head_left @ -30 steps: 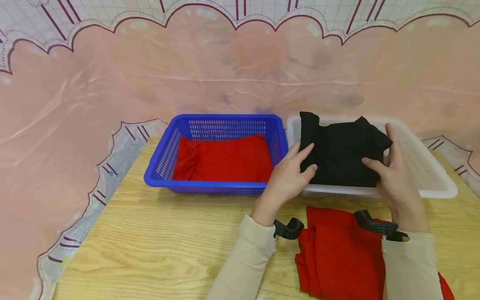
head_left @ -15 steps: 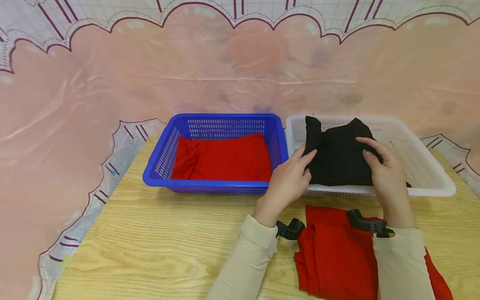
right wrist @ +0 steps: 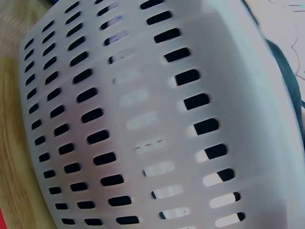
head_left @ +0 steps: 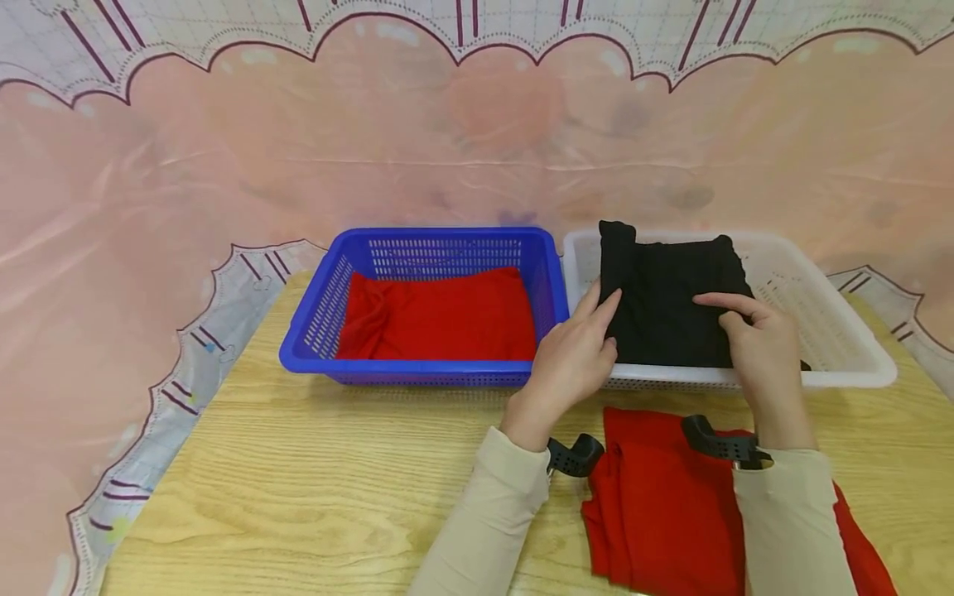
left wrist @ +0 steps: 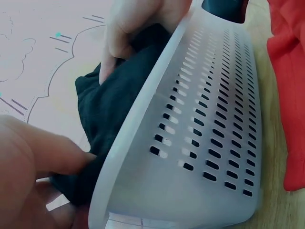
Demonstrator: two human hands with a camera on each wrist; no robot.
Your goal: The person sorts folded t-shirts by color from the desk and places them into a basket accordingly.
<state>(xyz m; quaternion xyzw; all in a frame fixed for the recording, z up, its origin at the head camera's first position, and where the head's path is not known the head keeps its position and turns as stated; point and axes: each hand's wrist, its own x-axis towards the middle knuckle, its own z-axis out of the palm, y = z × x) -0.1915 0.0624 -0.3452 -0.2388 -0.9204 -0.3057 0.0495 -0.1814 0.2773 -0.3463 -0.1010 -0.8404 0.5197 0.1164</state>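
Observation:
A folded black garment (head_left: 671, 306) lies in the left part of the white basket (head_left: 842, 372), its far left corner standing above the rim. My left hand (head_left: 570, 364) pinches the garment's left edge; the left wrist view shows the thumb (left wrist: 52, 148) on one side of the cloth and fingers below. Over the garment's right part, my right hand (head_left: 768, 348) rests with its index finger stretched across the cloth. In the right wrist view the perforated basket wall (right wrist: 124, 105) fills most of the picture and hides the fingers.
Left of the white basket stands a blue basket (head_left: 432, 367) with a folded red garment (head_left: 447, 319) inside. Another folded red garment (head_left: 671, 505) lies on the wooden table (head_left: 313, 488) in front of the white basket, partly under the right forearm. A patterned sheet (head_left: 373, 124) hangs behind.
My right hand has moved left from the garment's right corner onto its top, letting that corner go. The garment now lies flatter and squarer. My left hand has stayed at the left edge.

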